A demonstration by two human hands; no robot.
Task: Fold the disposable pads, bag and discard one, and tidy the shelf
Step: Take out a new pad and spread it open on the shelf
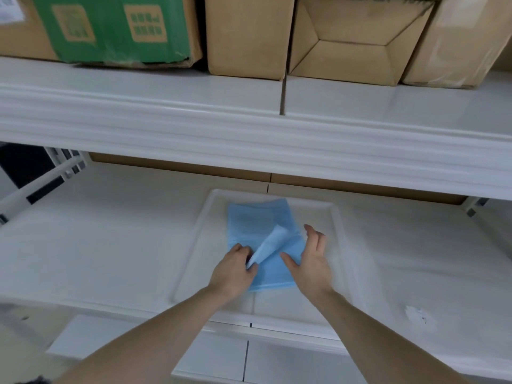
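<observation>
A blue disposable pad [253, 223] lies folded in a shallow white tray [336, 217] on the lower white shelf [97, 239]. My left hand [235, 271] pinches the pad's near left corner and lifts a flap, whose pale underside curls up over the middle. My right hand [311, 261] is open, fingers spread and upright, with its thumb resting on the pad's right side. The pad's near edge is partly hidden by my hands.
An upper white shelf [194, 115] overhangs the work area, carrying a green-printed carton [110, 26] and plain cardboard boxes [249, 34]. More cardboard [180, 166] stands at the back of the lower shelf. A shelf upright [41, 184] is at the left.
</observation>
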